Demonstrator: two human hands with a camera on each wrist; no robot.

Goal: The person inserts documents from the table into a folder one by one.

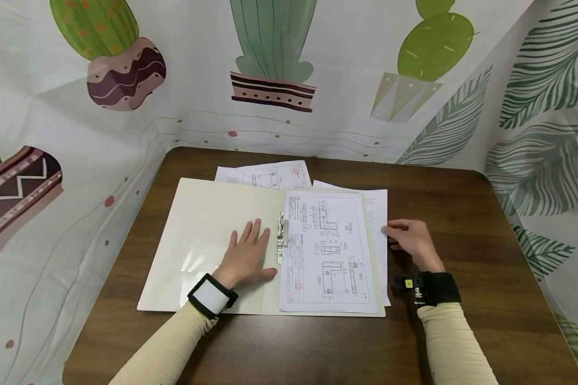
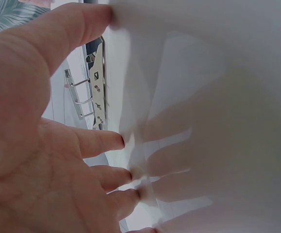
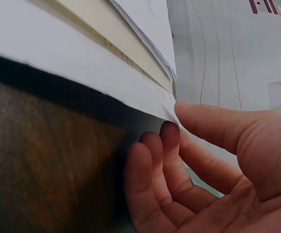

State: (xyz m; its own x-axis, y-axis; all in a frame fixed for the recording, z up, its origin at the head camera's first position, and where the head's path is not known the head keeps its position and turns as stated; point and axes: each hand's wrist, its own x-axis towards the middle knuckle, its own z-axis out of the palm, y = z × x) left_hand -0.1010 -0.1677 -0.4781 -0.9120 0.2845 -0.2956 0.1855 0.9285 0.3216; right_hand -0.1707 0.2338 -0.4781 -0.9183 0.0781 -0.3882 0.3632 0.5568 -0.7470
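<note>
A cream ring binder (image 1: 212, 214) lies spread on the table, its metal clip (image 1: 282, 238) near the spine. On the binder's right side rests a stack of printed drawing sheets (image 1: 347, 235). My left hand (image 1: 248, 254) presses on the left cover with fingers spread; in the left wrist view the fingertips (image 2: 116, 141) touch the glossy surface. At the right, my right hand (image 1: 411, 240) pinches the edge of a white sheet (image 1: 379, 214) that lies partly under the binder. The right wrist view shows the thumb (image 3: 203, 119) above that sheet and curled fingers below.
More drawing sheets (image 1: 270, 174) stick out from behind the binder at the top. The brown wooden table (image 1: 462, 224) carries everything. A patterned cloth (image 1: 197, 69) with cacti and leaves hangs behind and beside the table.
</note>
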